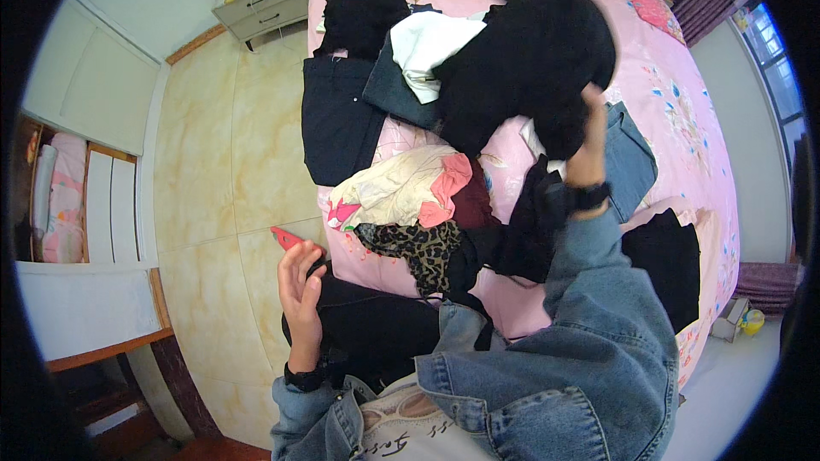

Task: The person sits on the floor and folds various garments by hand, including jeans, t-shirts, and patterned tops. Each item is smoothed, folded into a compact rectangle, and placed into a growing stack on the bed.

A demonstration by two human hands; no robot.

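My right hand [590, 134], blurred and stretched forward, grips the edge of a large black garment [532, 57] lifted over the bed. The garment's folds hide part of a white cloth [432, 45] and a dark grey garment [400, 86]. My left hand [301, 291] hangs empty beside the bed's near left corner, fingers loosely bent. In front of me lie a cream garment with pink trim [397, 182], a leopard-print piece [429, 256] and a dark red cloth [474, 198]. Folded blue jeans [628, 160] rest right of my right wrist.
Dark trousers [339, 118] and a ruffled black garment [365, 16] lie along the left side of the pink floral bed [679, 109]. Another folded black garment [663, 269] is at the right. A drawer cabinet [262, 3] stands beyond the tiled floor [198, 160].
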